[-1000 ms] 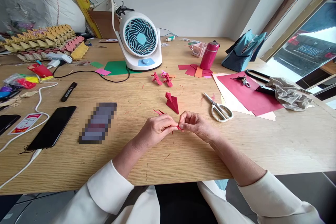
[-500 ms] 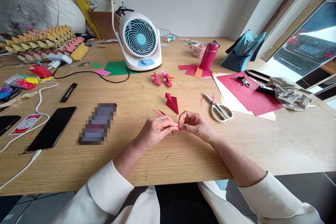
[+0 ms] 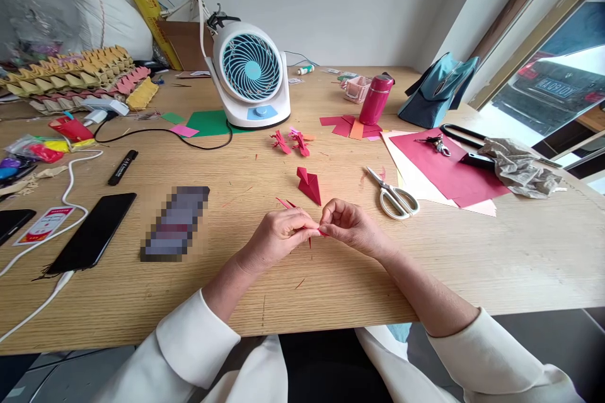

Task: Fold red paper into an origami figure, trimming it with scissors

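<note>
Between my two hands is a small piece of folded red paper, mostly covered by my fingers; thin pointed ends stick out past them. My left hand pinches it between thumb and fingers. From the other side, my right hand grips its end with thumb and fingertips, the other fingers curled. Just beyond my hands lies a folded red paper shape with a pointed tip. Farther back sit two small red folded paper figures. White-handled scissors rest to the right of my right hand.
A white fan stands at the back. Left are a phone, a blurred-out phone, a black marker and a white cable. Right are red paper sheets with keys, a pink bottle and a blue bag.
My fingertips shift very slightly on the folded red paper, both hands staying in place. The whole view has drifted a little; nothing else has moved.
</note>
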A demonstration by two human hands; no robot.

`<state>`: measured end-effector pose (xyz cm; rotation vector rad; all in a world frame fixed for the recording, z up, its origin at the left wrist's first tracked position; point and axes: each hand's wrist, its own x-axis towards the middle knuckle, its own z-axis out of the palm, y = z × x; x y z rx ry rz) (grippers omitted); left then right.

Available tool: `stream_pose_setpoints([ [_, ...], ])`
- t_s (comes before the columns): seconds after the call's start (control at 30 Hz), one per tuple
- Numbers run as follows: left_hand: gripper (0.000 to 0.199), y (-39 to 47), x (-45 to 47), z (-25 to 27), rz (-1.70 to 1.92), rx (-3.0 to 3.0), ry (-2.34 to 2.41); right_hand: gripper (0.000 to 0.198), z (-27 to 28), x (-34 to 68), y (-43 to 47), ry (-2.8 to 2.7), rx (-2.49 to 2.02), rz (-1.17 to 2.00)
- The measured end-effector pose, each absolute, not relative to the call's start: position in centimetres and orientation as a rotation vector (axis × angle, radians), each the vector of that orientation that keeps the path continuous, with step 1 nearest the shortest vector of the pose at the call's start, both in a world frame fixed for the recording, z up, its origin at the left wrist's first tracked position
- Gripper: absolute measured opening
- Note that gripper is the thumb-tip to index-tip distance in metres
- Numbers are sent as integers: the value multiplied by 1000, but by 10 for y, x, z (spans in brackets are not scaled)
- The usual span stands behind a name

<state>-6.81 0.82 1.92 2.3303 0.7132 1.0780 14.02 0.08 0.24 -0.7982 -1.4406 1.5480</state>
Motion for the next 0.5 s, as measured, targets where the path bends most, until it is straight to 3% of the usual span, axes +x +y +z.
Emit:
stream_pose_setpoints([
  [0.3, 9, 7, -64, 18, 1112, 2065, 808, 23, 3, 134, -5, -1574, -867, 1237],
  [0.5, 8, 6, -63, 22, 1119, 1981, 808, 29, 6, 134, -3, -1408, -763, 1458],
])
